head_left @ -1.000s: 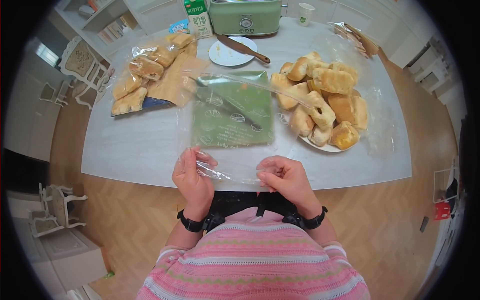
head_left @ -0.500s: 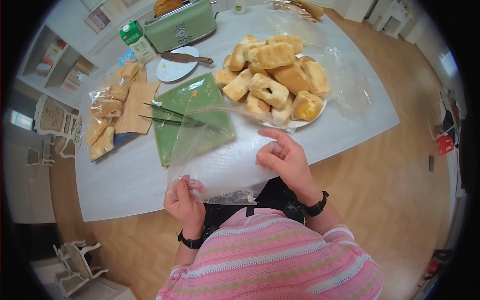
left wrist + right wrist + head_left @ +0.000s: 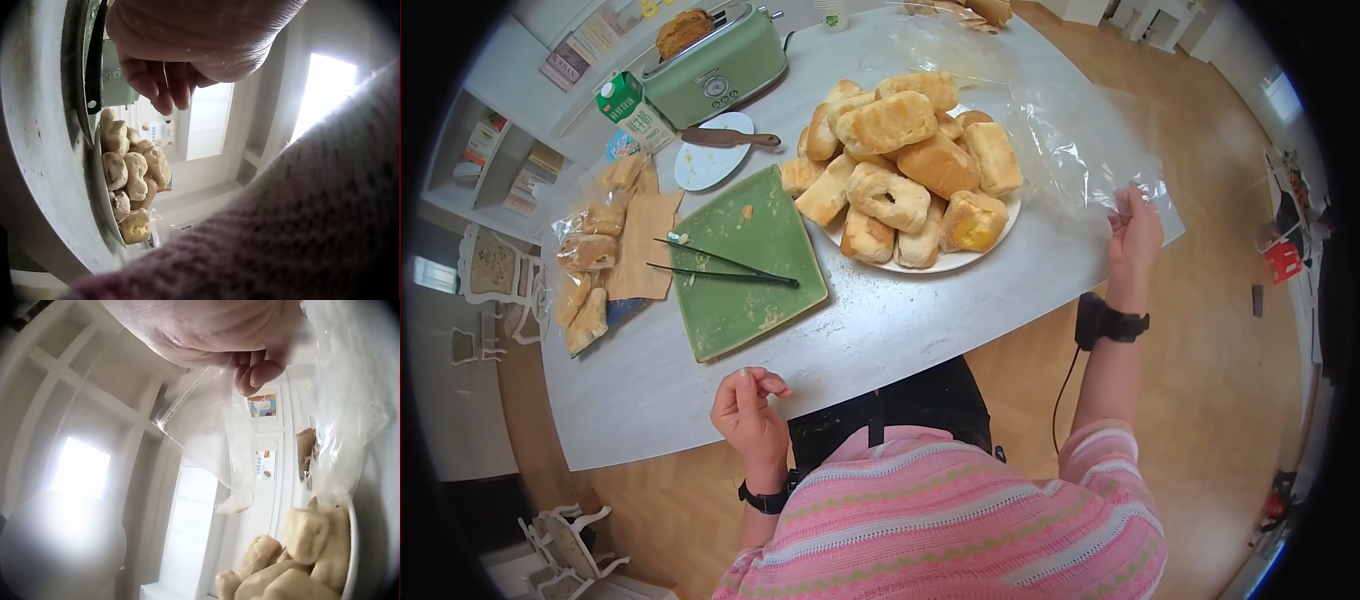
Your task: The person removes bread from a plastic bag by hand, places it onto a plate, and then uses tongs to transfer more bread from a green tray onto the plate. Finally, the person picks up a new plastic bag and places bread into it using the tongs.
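Note:
In the head view my left hand (image 3: 750,415) hovers by the table's front edge below the green square plate (image 3: 750,250), its fingers loosely bent and holding nothing. The left wrist view shows the same hand (image 3: 194,37) with hanging fingers. My right hand (image 3: 1135,240) is out at the table's right edge, beside crumpled clear plastic (image 3: 1055,150). In the right wrist view that hand (image 3: 212,328) pinches a clear bag (image 3: 200,428), which hangs from its fingertips. Black tongs (image 3: 740,272) lie across the green plate.
Bread pieces (image 3: 890,125) are heaped on a white plate (image 3: 935,267). Bagged bread (image 3: 590,250) lies at the left on brown paper (image 3: 645,240). Behind stand a green toaster (image 3: 720,75) and a milk carton (image 3: 635,110); a brown knife (image 3: 725,138) rests on a small plate (image 3: 700,170).
My right hand has moved far right with the clear bag, uncovering the green plate and tongs. The left hand has let go of the bag and stays near the front edge. The view has turned.

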`<move>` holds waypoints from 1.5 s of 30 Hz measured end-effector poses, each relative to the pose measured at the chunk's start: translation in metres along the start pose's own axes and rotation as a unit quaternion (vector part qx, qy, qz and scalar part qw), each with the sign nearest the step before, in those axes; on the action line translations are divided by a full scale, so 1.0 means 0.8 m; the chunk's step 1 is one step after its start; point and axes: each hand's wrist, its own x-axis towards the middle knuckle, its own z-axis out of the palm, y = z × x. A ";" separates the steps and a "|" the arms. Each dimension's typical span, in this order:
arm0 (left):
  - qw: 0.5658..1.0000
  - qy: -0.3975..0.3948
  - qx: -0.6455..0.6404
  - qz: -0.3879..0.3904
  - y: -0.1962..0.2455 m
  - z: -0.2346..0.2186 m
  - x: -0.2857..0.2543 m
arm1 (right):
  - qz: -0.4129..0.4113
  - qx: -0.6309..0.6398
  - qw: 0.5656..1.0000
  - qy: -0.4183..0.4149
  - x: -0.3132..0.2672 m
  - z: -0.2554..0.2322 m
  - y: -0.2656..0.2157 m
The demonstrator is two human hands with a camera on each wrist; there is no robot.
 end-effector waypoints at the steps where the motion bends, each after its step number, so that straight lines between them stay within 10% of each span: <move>1: 1.000 -0.001 0.000 0.000 -0.001 0.003 0.002 | 0.000 0.000 1.000 0.001 0.018 -0.007 0.007; 10: 0.999 -0.032 -0.007 -0.029 -0.008 0.010 0.021 | 0.016 -0.396 0.916 -0.057 0.051 -0.022 0.035; 12: 0.999 -0.031 -0.011 -0.037 -0.010 0.013 0.025 | -0.326 -0.628 0.707 0.013 0.050 -0.020 0.040; 15: 0.998 -0.039 -0.006 -0.050 -0.011 0.018 0.031 | -0.426 -0.604 0.664 -0.119 0.039 0.006 0.028; 19: 0.998 -0.038 -0.008 -0.051 -0.013 0.020 0.039 | -0.403 -0.561 0.664 -0.287 0.029 0.047 0.034; 23: 0.998 -0.029 0.001 -0.049 -0.010 0.008 0.043 | -0.290 -0.667 0.570 -0.382 0.047 0.043 0.061; 31: 0.999 0.001 -0.012 -0.051 0.003 -0.029 0.068 | -0.235 -0.680 0.547 -0.428 0.083 0.039 0.053; 37: 0.996 0.068 -0.045 -0.021 0.019 -0.091 0.113 | -0.376 -0.590 0.648 -0.302 0.022 0.045 0.020; 45: 0.938 0.108 0.323 0.070 0.054 -0.209 0.215 | -0.393 -0.540 0.682 -0.297 -0.143 0.100 -0.020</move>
